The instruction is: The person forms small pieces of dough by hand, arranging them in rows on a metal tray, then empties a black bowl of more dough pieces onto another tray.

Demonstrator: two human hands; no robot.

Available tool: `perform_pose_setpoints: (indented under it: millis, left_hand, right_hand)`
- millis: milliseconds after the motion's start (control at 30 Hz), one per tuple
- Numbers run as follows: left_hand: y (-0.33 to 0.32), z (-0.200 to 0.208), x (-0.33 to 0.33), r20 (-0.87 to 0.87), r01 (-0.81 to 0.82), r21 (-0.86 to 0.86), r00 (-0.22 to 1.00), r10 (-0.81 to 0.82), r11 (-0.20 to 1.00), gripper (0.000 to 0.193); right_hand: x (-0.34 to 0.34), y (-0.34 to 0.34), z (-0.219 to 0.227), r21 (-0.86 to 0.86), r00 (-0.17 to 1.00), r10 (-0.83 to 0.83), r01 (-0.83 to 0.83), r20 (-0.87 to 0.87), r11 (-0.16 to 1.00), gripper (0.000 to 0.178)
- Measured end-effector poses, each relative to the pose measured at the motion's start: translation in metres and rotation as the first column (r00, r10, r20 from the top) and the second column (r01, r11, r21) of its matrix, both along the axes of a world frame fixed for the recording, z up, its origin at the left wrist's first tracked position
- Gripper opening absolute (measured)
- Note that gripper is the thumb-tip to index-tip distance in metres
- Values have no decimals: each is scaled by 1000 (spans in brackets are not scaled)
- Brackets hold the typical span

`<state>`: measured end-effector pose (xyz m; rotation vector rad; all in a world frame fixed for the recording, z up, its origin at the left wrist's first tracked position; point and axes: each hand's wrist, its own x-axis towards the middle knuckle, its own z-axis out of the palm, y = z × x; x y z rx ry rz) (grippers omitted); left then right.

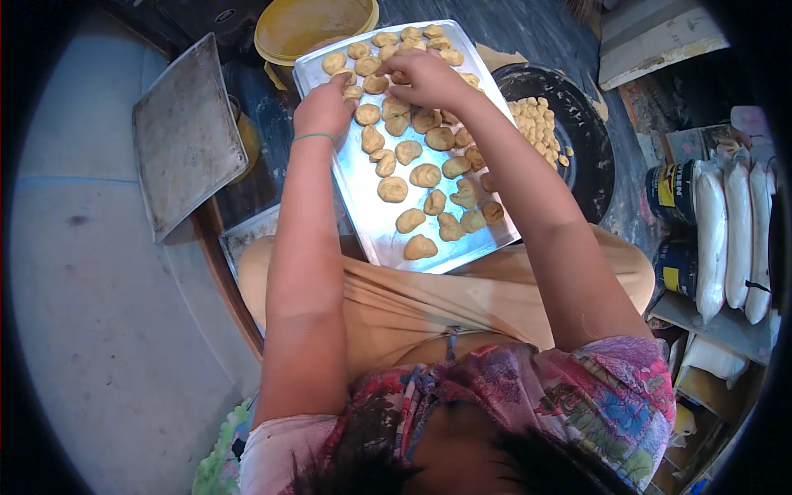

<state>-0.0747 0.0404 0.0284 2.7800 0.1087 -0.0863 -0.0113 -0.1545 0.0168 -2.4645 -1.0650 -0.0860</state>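
Observation:
A silver metal tray [373, 239] lies aslant over my lap, with several flattened, uneven lumps of tan dough [425, 176] spread across it. My left hand [322, 107], a thin green band at its wrist, is at the tray's far left edge. Its forefinger reaches out to a dough lump [352, 92]; the other fingers are partly hidden. Over the far middle of the tray arches my right hand [427, 80], palm down. Its fingers are apart and bent, the tips touching or just above the lumps there. The hand covers part of those lumps, and I see nothing lifted in it.
Right of the tray stands a round black basin [590, 169] holding small dough pieces [536, 128]. Beyond the tray is a yellow tub [318, 29]. Another, worn metal tray [190, 136] leans at the left. White filled bags [737, 235] and dark cans [672, 191] stand on a right-hand shelf.

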Motion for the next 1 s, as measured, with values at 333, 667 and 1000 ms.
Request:
perform_pose_setpoints:
  millis: [333,667,1000]
  left_hand:
    - [-15,8,-15,-134,66,-11,989,-67,998,37]
    - [-34,10,-19,151,76,-40,986,-69,996,32]
    - [-49,-24,-7,243,141,149,954,-175,979,19]
  right_hand:
    - [-13,-9,-15,53,996,-61,58,60,997,32]
    - [-9,-34,-21,-15,973,-229,230,38,973,23]
    - [-4,-74,-19,-45,946,-324,324,1,945,28]
